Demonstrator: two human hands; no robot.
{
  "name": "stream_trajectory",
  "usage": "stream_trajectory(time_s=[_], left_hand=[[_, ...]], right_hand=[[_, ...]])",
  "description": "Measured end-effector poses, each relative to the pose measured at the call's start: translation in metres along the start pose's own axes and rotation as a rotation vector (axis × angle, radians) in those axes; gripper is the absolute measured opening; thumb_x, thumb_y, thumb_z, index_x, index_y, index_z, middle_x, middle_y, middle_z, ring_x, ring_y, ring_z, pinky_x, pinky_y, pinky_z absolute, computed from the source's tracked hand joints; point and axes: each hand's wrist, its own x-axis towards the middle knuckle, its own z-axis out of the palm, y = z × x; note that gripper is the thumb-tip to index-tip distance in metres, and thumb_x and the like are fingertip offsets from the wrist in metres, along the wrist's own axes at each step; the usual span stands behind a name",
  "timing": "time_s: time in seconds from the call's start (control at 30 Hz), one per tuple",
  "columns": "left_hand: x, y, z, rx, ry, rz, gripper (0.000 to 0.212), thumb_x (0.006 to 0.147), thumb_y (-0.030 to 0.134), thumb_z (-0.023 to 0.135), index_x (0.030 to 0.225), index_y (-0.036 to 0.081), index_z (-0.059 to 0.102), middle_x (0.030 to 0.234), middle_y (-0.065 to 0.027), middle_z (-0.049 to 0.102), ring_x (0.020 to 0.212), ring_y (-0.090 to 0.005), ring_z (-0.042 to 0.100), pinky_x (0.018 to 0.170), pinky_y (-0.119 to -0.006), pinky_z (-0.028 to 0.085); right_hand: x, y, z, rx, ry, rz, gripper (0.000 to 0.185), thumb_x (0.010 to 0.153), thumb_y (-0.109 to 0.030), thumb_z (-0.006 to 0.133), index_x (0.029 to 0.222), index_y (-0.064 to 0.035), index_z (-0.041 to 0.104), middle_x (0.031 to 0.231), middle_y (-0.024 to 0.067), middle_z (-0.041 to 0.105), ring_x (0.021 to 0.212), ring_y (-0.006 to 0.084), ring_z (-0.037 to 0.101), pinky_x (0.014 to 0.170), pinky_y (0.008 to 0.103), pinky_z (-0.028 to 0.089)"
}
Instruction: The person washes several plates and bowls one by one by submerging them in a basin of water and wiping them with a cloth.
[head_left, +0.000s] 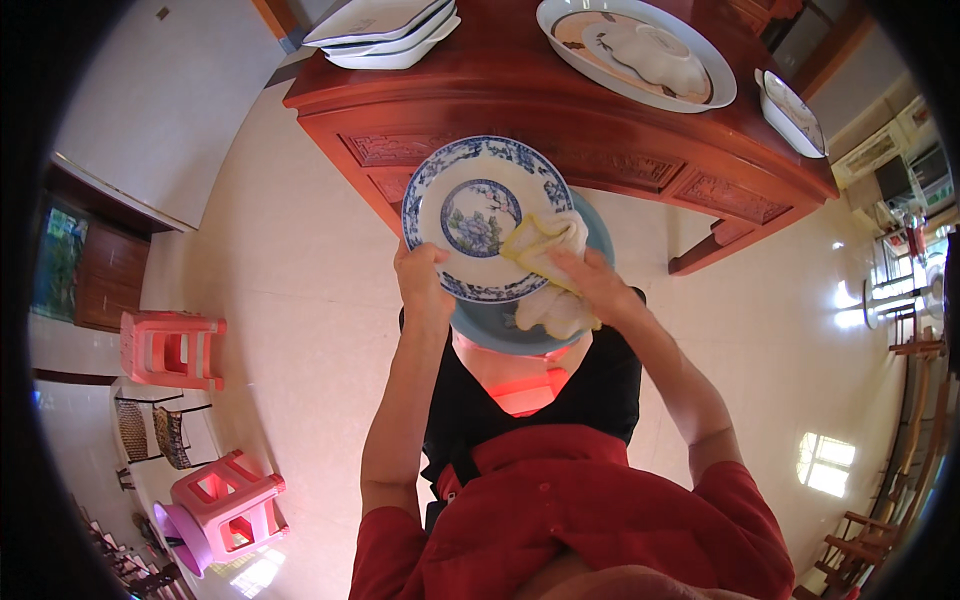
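Note:
My left hand (424, 281) grips the lower left rim of a blue-and-white floral plate (472, 165), its thumb on the upper face. A white cloth with yellow edging (544, 236) lies bunched under my right hand (592, 281), pressed on the plate's right side. More cloth of the same kind (559, 311) hangs below that hand, over a blue-grey basin (487, 326). The plate is tilted above the basin and hides much of it. Beneath the basin, part of a red plastic stool (529, 390) shows between my knees.
A carved red wooden table (495, 90) stands ahead. On it are stacked white dishes (386, 34), a large oval platter (637, 56) bearing a scalloped dish, and a small handled dish (793, 112) at the right corner. Pink plastic stools (172, 349) and a purple basin (184, 536) are at left.

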Motion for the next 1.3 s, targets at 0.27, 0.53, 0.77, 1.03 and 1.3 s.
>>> stream_trajectory(time_s=[0.27, 0.53, 0.77, 1.03, 1.3], left_hand=[[0.014, 0.038, 0.044, -0.052, -0.143, -0.062, 0.041, 0.061, -0.006, 0.039, 0.101, -0.009, 0.048, 0.094, -0.0159, 0.054, 0.083, -0.0274, 0.057, 0.073, -0.037, 0.05], [0.023, 0.061, 0.072, -0.022, -0.226, -0.046, 0.045, 0.064, -0.005, 0.04, 0.108, -0.012, 0.044, 0.104, -0.0205, 0.051, 0.099, -0.0329, 0.052, 0.085, -0.043, 0.044], [0.03, 0.062, 0.082, -0.028, -0.205, -0.092, 0.052, 0.062, -0.009, 0.038, 0.114, -0.012, 0.039, 0.112, -0.0222, 0.047, 0.107, -0.0359, 0.047, 0.091, -0.048, 0.041], [0.019, 0.061, 0.1, 0.001, -0.211, -0.141, 0.051, 0.062, -0.007, 0.037, 0.112, -0.01, 0.038, 0.117, -0.022, 0.041, 0.109, -0.0374, 0.041, 0.098, -0.054, 0.034], [0.029, 0.06, 0.098, 0.027, -0.043, -0.139, 0.047, 0.062, -0.01, 0.037, 0.11, -0.009, 0.04, 0.115, -0.0215, 0.041, 0.111, -0.0372, 0.04, 0.095, -0.053, 0.038]], right_hand=[[0.036, -0.069, -0.052, -0.022, 0.124, -0.384, 0.033, 0.088, -0.031, 0.054, 0.102, -0.0022, 0.057, 0.088, 0.0007, 0.06, 0.078, 0.0068, 0.055, 0.07, 0.024, 0.046], [0.036, -0.094, -0.074, 0.184, 0.089, -0.291, 0.036, 0.089, -0.033, 0.052, 0.104, -0.0005, 0.056, 0.091, 0.0052, 0.061, 0.081, 0.0112, 0.057, 0.072, 0.0259, 0.047], [0.042, -0.101, -0.089, 0.284, -0.023, -0.263, 0.04, 0.089, -0.039, 0.048, 0.102, -0.0019, 0.055, 0.096, 0.0098, 0.061, 0.086, 0.0186, 0.06, 0.075, 0.0318, 0.049], [0.079, -0.118, -0.099, 0.582, 0.175, -0.132, 0.042, 0.087, -0.042, 0.048, 0.107, -0.0042, 0.052, 0.105, 0.0122, 0.058, 0.092, 0.0261, 0.058, 0.081, 0.0411, 0.048], [0.099, -0.124, -0.123, 0.739, 0.312, -0.174, 0.034, 0.091, -0.03, 0.04, 0.109, -0.0017, 0.049, 0.107, 0.0152, 0.057, 0.095, 0.03, 0.057, 0.085, 0.0438, 0.046]])
